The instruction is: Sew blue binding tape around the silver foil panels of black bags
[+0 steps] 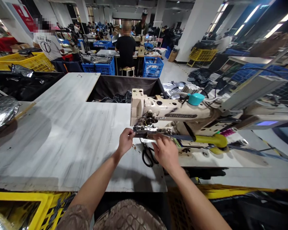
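Note:
A cream industrial sewing machine stands on the table at the right, with a teal spool cap on top. Under its needle area lies a crumpled silvery material. My left hand pinches that material's near end. A dark strap runs from it to the right, under the fingers of my right hand. Black-handled scissors lie on the table below, just left of my right hand. A yellow-green padded part sits beyond the strap.
The white marbled table extends left, around a sunken fabric-lined bin. A yellow crate sits near me at lower left. Blue crates and seated co-workers fill the room beyond.

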{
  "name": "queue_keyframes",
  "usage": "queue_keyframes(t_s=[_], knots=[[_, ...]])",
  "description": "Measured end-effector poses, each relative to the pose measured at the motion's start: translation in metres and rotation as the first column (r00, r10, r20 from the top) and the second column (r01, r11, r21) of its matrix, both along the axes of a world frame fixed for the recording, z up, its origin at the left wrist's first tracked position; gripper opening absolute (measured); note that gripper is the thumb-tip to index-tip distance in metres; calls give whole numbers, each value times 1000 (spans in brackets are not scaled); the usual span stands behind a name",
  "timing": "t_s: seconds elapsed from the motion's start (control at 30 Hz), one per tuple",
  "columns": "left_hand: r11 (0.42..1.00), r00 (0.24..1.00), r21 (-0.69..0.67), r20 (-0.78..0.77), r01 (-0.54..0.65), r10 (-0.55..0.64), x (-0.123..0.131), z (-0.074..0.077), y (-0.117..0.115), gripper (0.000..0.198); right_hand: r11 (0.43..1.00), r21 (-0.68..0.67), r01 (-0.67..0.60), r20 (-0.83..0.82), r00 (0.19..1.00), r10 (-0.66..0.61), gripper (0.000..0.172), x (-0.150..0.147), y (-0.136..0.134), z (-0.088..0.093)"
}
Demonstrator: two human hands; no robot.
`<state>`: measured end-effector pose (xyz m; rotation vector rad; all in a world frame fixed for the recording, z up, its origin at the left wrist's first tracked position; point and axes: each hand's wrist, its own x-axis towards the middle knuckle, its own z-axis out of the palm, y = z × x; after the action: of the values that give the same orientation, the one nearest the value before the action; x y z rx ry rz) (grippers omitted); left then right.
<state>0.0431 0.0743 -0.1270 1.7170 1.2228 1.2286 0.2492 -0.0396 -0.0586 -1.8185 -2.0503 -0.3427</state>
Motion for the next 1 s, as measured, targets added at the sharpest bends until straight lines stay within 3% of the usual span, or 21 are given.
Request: queue_keyframes(t_s=[0.07,0.17,0.23,0.33,0.43,0.57,0.87,0.93,1.0], knots=[[1000,1000,-6,2,0,0,-1,1,0,14,998,63,4,69,998,-8,33,15,11,23],[1000,1000,-10,8,5,-5,-2,1,0,16,996,-27,83,153,985,-78,25,38,22,34],[1000,1000,-10,11,5,-5,-1,1,-1,17,983,-75,166,168,974,-151,20,45,27,31],[1000,1000,-11,10,-10,10,0,-1,-1,16,975,-30,220,131,968,-214,24,41,36,26],[1000,1000,-10,1,-15,15,0,-2,-1,15,981,35,189,81,978,-191,27,27,48,28],[1000,1000,-5,-6,-12,11,-1,-1,0,14,991,17,132,71,989,-133,32,17,57,35],[999,1000,-32,8,-13,13,0,-2,0,15,943,-247,221,56,975,-214,20,36,37,15],[999,1000,-35,17,-10,11,-1,-1,-1,16,940,-250,233,50,972,-228,21,39,35,13],[999,1000,-36,29,-3,4,-1,1,-2,17,968,-156,198,13,980,-198,22,39,30,12]])
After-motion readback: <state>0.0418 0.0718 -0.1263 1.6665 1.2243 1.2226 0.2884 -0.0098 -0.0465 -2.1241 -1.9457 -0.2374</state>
